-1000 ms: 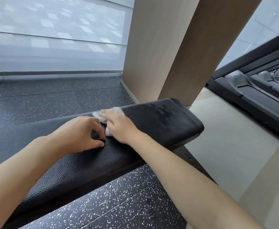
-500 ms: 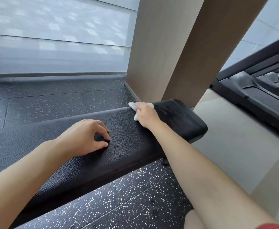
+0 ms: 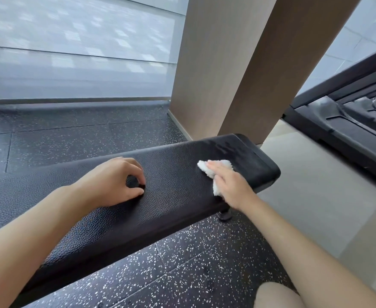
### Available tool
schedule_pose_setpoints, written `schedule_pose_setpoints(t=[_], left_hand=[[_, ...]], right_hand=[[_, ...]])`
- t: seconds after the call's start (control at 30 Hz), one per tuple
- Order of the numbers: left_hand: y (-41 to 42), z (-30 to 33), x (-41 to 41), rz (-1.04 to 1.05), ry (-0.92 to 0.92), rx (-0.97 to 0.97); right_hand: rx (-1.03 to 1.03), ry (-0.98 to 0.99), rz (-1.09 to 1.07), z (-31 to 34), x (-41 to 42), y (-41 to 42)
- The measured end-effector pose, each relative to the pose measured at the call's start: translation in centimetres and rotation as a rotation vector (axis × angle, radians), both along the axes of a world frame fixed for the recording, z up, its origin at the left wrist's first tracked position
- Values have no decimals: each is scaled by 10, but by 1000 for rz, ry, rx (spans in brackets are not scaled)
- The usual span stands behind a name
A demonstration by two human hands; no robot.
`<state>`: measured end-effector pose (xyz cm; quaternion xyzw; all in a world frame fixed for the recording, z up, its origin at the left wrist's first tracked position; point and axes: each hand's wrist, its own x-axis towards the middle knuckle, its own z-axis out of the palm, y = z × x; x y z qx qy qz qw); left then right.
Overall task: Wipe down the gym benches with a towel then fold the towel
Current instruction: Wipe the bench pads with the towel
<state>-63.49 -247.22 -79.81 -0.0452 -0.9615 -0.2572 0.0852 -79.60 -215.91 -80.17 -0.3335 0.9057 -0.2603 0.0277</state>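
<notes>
**Hand wiping a black gym bench with a white towel**

Nearest, a bare knee (image 3: 276, 295) shows at the lower right, above black rubber floor (image 3: 182, 270) flecked with white. Two bare forearms reach forward over a long black padded bench; its pebbled surface (image 3: 171, 196) runs from near left to far right. The left hand (image 3: 113, 182) rests on the surface near the middle, its fingers curled under and holding nothing. To its right, well apart, the right hand (image 3: 229, 185) lies with straight fingers pressing a small crumpled white towel (image 3: 209, 171) flat onto the surface near the bench's far right end. Beyond the bench stand a beige pillar (image 3: 227, 63) and a pale shaded window (image 3: 78, 52). A dark treadmill (image 3: 349, 121) sits at far right.
</notes>
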Motion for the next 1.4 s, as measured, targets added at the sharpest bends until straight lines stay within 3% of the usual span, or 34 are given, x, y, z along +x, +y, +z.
schedule_pose_setpoints(t=[0.13,0.3,0.4,0.47,0.6,0.67,0.8,0.93,1.03,1.23,1.4], left_hand=[[-1,-3,1,-5,3,-8],[7,1,-9,53,31,48],[12,-1,-16,24,3,51],[11,-3,-19,2,-2,35],[8,-14,-17,-21,-13,18],[6,-17,-16,-30,-3,15],[7,-17,-18,-21,25,-3],[10,-18,-24,0,47,-20],[11,-19,-29,4,54,-25],[9,-20,-28,2,31,-13],[2,-12,-23,43,8,-10]], right_hand=[[-61,24,-63,2,15,-36],[-135,145,314,-7,115,-81],[-105,87,451,-12,121,-70],[-73,46,393,-7,92,-50],[-36,-11,-68,10,4,-12],[-13,-10,-162,11,-16,-11],[-47,31,-76,2,24,-35],[-97,71,225,-12,96,-48],[-74,18,358,-14,85,-42],[-1,-82,-35,8,-26,-63],[-15,-7,-54,10,4,-88]])
